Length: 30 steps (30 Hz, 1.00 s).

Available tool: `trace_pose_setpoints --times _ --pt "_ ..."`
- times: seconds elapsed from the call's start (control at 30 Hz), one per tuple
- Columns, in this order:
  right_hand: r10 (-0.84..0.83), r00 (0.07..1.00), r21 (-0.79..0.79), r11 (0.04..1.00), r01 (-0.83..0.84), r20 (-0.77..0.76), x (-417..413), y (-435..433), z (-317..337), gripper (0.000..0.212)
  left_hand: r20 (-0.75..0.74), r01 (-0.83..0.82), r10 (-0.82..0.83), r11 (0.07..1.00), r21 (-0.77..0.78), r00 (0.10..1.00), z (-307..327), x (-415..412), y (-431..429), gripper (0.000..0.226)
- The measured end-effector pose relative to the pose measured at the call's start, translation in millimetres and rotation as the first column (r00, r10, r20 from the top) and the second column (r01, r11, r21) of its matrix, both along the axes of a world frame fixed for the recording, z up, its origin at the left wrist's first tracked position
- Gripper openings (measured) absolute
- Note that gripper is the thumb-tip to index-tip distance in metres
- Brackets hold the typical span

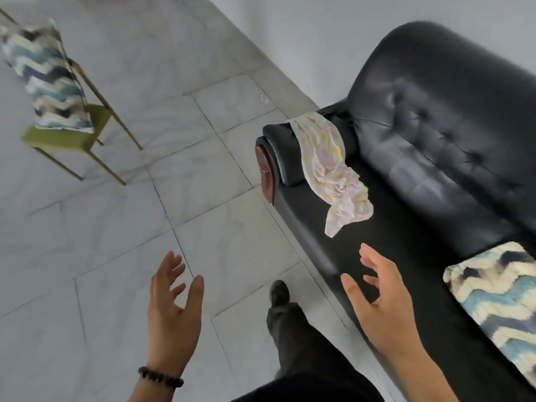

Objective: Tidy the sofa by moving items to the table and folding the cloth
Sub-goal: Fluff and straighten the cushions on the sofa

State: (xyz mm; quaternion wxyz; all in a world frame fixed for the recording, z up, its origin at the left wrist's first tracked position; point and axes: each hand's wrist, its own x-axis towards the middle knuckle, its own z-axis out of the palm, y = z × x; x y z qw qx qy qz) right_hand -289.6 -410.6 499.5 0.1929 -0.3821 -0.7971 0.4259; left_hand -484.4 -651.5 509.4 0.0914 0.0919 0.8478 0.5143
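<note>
The job looks like it is only partly done. The cloth point(333, 172) is not folded yet. It lies all crumpled in the middle right of the frame, with one end over the armrest of the black sofa point(435, 111) and the other end down on the seat. A zigzag pillow point(499, 300) sits on the sofa seat too, at the lower right edge of the frame. So I think these two things are left to do. A second zigzag pillow point(49, 79) leans up on a green chair point(58, 139) in the upper left of the frame, well apart from the sofa. No surface shows in this view, so I cannot tell what is on it.

Both hands are out in front, low in the frame, and hold nothing. The left hand point(171, 309) is over the floor at the lower left, fingers spread and pointing up the frame, so its grip is open. It has a bead bracelet point(161, 378) on the wrist. The right hand point(383, 309) is over the front of the sofa seat, fingers spread, its grip open too. Its fingertips point toward the low end of the cloth, near it but not touching. I think the cloth is what gets picked up next.
</note>
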Motion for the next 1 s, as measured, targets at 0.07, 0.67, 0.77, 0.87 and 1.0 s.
trace_pose_setpoints --times 0.07,0.67,0.77,0.87,1.0 --pt "0.043 0.999 -0.031 0.999 -0.043 0.017 -56 5 -14 0.053 0.019 -0.060 0.060 0.998 -0.011 0.998 -10 -38 -5 0.056" --pt "0.734 0.678 0.009 0.679 -0.734 -0.041 -663 -63 12 0.054 -0.133 -0.677 0.670 0.736 -0.003 0.730 9 -393 -124 0.061" --pt "0.751 0.661 0.040 0.660 -0.750 -0.009 -747 -96 3 0.056 -0.103 -0.693 0.690 0.721 0.010 0.717 -10 -467 -149 0.063" --pt "0.750 0.662 0.044 0.661 -0.749 -0.001 -827 -126 5 0.056 -0.074 -0.682 0.681 0.732 0.017 0.729 -13 -557 -177 0.060" --pt "0.705 0.708 0.055 0.709 -0.703 -0.036 -920 -155 23 0.056 -0.122 -0.605 0.602 0.796 0.019 0.789 11 -680 -210 0.062"
